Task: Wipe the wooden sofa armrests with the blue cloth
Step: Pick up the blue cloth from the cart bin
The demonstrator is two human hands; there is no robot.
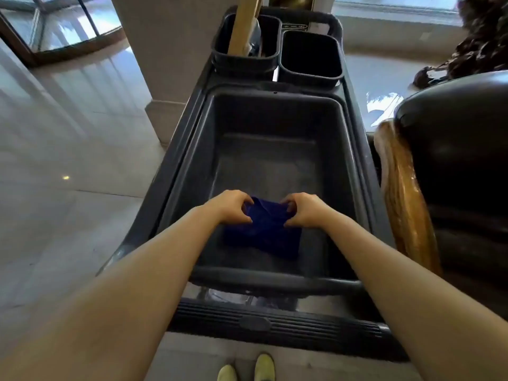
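Observation:
A dark blue cloth [265,232] hangs bunched inside the big grey tub [275,119] of a cleaning cart. My left hand [229,206] pinches its upper left edge and my right hand [303,209] pinches its upper right edge, so both hold it just above the tub floor. The glossy wooden sofa armrest [402,193] runs along the right side of the cart, attached to a dark leather sofa [461,149]. Neither hand touches the armrest.
The cart carries two small black bins at its far end, the left bin [244,57] with a wooden handle [244,23] standing in it, the right bin [310,56] with nothing visible inside. A pillar [162,64] stands left of the cart. Polished floor [68,160] lies to the left. My shoes [247,368] stand behind the cart.

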